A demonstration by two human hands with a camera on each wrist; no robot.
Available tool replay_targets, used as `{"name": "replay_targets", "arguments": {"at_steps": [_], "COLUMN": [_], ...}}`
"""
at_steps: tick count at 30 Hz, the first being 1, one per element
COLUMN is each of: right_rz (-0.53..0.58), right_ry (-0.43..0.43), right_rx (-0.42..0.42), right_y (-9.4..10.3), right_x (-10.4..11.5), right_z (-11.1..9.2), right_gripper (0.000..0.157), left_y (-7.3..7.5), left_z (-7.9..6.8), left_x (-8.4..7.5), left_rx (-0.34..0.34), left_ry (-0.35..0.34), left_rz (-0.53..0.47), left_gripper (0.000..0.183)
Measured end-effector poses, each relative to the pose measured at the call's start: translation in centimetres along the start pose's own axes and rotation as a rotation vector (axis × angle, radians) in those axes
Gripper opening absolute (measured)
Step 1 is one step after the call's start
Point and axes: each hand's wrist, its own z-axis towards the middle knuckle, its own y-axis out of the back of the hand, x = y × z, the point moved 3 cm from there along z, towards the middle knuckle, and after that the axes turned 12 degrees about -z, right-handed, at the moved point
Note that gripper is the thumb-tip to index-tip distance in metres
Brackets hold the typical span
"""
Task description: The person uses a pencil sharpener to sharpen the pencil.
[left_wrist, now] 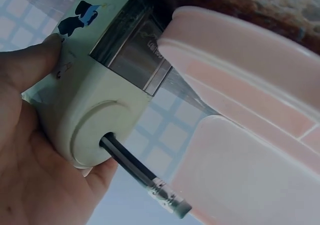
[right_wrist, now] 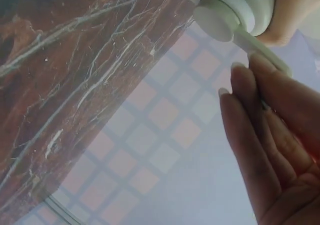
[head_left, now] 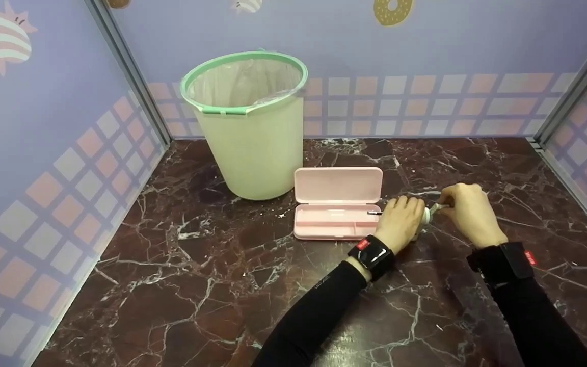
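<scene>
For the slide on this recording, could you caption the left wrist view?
A left hand grips a pale sharpener, a dark pencil protruding from its hole, beside an open pink case.

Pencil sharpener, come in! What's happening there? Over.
Left hand grips sharpener; right hand pinches crank handle. Pencil inserted, eraser end out. Open pink pencil case alongside, not blocking crank.

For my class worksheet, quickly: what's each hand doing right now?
Left hand: closed, holding the pencil sharpener.
Right hand: closed, fingers pinching the sharpener's crank.
</scene>
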Motion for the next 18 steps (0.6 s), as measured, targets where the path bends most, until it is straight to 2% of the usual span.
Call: {"name": "replay_targets", "arguments": {"at_steps": [4,11,18], "right_rz": [-0.018,-0.03,-0.038], "right_ry": [-0.002,-0.025,-0.049], "right_rx": [0.016,0.009,0.034], "right_y": [-0.2,-0.7,-2.1], "right_x": [0.2,0.1,-0.9], "right_z": [0.6,1.5,2.9], "right_gripper": [0.017,0.014,0.01], "left_y": [-0.1,-0.1,-0.1], "left_z": [-0.1,-0.2,-0.1], "left_x": [0.1,0.4,0.0], "left_rx": [-0.018,-0.016,-0.012], "left_ry": [-0.009,-0.012,0.015], "left_rz": [-0.006,0.002,-0.016], "left_gripper": [0.037,0.044,0.044]}}
